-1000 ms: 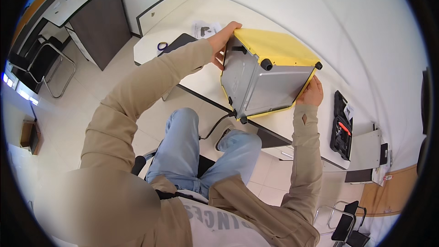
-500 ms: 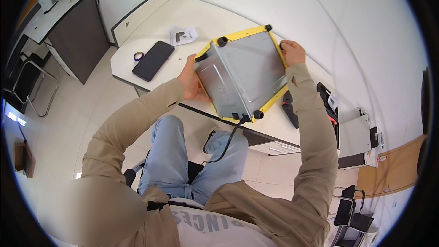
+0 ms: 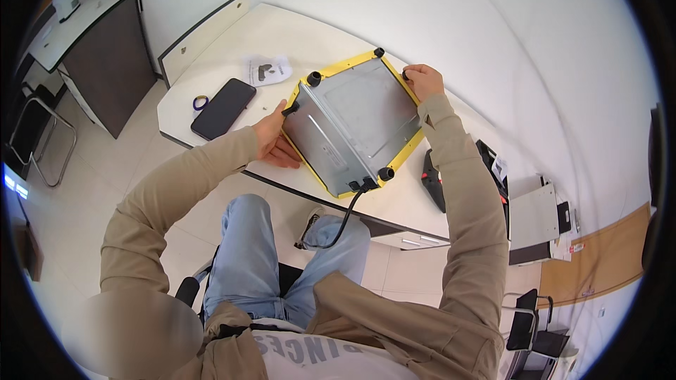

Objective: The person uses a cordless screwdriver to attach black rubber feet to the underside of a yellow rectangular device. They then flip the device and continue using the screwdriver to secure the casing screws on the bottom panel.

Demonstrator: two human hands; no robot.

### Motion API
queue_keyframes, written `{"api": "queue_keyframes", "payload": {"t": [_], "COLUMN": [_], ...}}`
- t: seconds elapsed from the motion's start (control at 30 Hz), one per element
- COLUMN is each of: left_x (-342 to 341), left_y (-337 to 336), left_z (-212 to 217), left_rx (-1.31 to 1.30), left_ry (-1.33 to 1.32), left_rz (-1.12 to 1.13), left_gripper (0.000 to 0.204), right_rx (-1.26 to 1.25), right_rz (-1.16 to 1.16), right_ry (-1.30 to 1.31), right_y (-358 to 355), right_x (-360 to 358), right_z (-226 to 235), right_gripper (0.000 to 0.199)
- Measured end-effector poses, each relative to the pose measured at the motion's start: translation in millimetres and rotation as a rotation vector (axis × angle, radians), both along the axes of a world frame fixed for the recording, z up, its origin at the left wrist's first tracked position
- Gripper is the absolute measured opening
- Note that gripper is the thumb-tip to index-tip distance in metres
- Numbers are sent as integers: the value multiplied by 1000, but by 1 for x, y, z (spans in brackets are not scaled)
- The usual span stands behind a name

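Note:
Over the desk's front part I hold a grey metal box (image 3: 366, 109) with a yellow rim, tilted so its flat panel with black round feet faces me. My left hand (image 3: 273, 139) grips its left edge, thumb near a black corner piece and fingers spread along the lower side. At the far right corner, my right hand (image 3: 425, 82) has its fingers closed around a black foot. A black power cord (image 3: 343, 224) runs from a socket at the near corner down towards my legs. The box's other face is hidden.
On the white desk (image 3: 211, 77) lie a black phone (image 3: 224, 109), a purple tape roll (image 3: 201, 103) and a printed paper sheet (image 3: 269, 70). A black-and-red tool (image 3: 432, 181) lies right of the box, partly behind my right forearm. A white wall (image 3: 451, 21) borders the desk's far side.
The box and both hands have shifted left, and the box has turned slightly. The whole view has shifted a little too. Both hands keep their grip.

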State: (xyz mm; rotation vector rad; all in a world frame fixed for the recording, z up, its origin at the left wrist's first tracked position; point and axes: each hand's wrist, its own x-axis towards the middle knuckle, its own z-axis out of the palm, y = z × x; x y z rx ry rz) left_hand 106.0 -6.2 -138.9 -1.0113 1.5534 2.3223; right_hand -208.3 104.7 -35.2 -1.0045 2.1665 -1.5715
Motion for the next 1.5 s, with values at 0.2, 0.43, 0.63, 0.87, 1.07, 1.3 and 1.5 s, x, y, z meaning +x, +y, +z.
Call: {"api": "queue_keyframes", "payload": {"t": [0.2, 0.43, 0.63, 0.87, 1.07, 1.3, 1.5], "left_x": [11, 31, 63, 49, 5, -71, -96], "left_y": [-11, -10, -31, -33, -45, -43, -42], "left_z": [2, 17, 47, 104, 136, 176, 178], "left_rx": [-170, -542, -717, -805, -1069, -1344, -905], "left_ry": [-145, -226, 26, 324, 638, 725, 630], "left_rz": [-48, -224, 113, 259, 212, -169, -407], "left_gripper": [90, 80, 50, 38, 30, 22, 14], "right_rx": [9, -65, -172, -198, -237, -250, -83], "right_rz": [66, 97, 141, 310, 343, 325, 172], "right_ry": [-61, -325, -240, -152, -68, -239, -569], "right_y": [-17, -4, 34, 81, 92, 116, 129], "right_x": [8, 37, 53, 46, 55, 40, 33], "right_z": [1, 27, 47, 46, 41, 37, 55], "right_gripper": [14, 14, 16, 12, 11, 12, 13]}}
